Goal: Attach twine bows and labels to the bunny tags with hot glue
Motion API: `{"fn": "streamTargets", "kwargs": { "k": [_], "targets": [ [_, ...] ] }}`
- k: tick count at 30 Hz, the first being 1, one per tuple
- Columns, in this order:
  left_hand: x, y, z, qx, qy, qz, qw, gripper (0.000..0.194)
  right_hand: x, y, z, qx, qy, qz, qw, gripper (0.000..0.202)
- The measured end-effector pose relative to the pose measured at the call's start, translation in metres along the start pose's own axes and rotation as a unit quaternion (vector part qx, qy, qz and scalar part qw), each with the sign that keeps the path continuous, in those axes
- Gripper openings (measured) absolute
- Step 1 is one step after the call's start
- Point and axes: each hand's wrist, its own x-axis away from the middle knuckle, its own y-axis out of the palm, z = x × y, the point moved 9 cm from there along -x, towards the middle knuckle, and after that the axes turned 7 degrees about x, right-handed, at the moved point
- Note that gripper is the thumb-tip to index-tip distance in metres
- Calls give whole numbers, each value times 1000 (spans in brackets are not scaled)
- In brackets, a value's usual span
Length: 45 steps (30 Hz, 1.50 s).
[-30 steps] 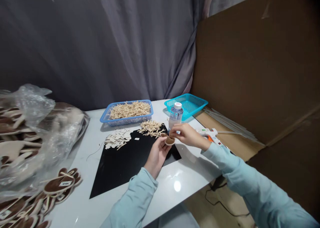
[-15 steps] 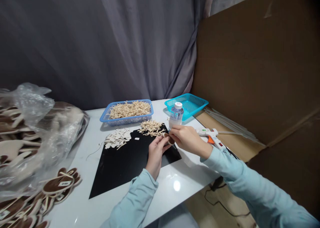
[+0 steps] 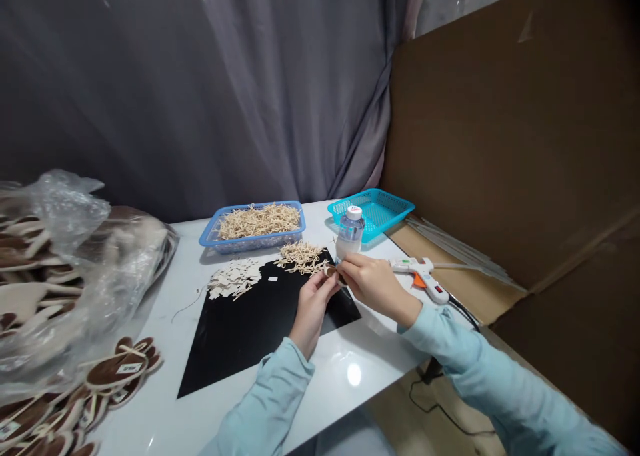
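Evidently, a small pale-edged brown fabric piece [image 3: 331, 273] is held between left hand [image 3: 313, 301] and right hand [image 3: 373, 285]. Both grips are pinched closed.

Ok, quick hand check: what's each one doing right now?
Left hand: closed, holding a brown piece.
Right hand: closed, fingertips at that piece; exact grip hidden.
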Motion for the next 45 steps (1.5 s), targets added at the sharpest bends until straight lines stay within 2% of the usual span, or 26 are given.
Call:
{"fn": "streamTargets", "kwargs": {
  "k": [8, 18, 25, 27, 28, 29, 30, 32, 33, 34, 36, 39, 42, 45],
  "targets": [
    [-1, -1, -4, 7, -12, 3, 1000, 20, 7, 2, 2, -5, -9, 34, 999, 25],
    [2, -4, -6, 85, -32, 31, 995, 11, 7, -2, -7, -1, -22, 56, 998, 26],
    [0, -2, -8, 95, -44, 20, 994, 19, 12, -6, -20, 16, -82, 80, 993, 27],
    [-1, -2, -8, 87, -45, 12, 995, 22, 14, -3, -19, -29, -92, 66, 993, 27],
    [-2, -2, -8, 82, -44, 7, 996, 24, 14, 0, -14, -86, -78, 56, 992, 25],
    [-3, -2, -8, 78, -42, 3, 996, 26, 14, 3, -4, -179, -34, 51, 982, 22],
    [-4, -2, -8, 75, -40, 0, 996, 27, 13, 9, 10, -292, 35, 53, 954, 18],
    [-7, -4, -8, 69, -35, -2, 997, 29, 17, 31, 39, -493, 189, 69, 846, 13],
    [-8, -5, -8, 67, -33, -3, 997, 29, 19, 45, 48, -558, 247, 71, 789, 15],
    [-9, -6, -9, 66, -32, -5, 997, 29, 18, 57, 52, -600, 281, 66, 746, 18],
    [-10, -7, -9, 65, -33, -10, 997, 29, 11, 74, 49, -652, 293, 34, 698, 24],
    [-11, -4, -9, 66, -42, -23, 997, 29, -3, 93, 39, -738, 284, -7, 612, 29],
    [-10, 0, -6, 69, -54, -37, 995, 26, -13, 102, 31, -803, 271, -6, 531, 28],
    [-10, 1, -3, 73, -61, -44, 994, 20, -20, 108, 26, -848, 258, 11, 463, 26]
  ]
}}
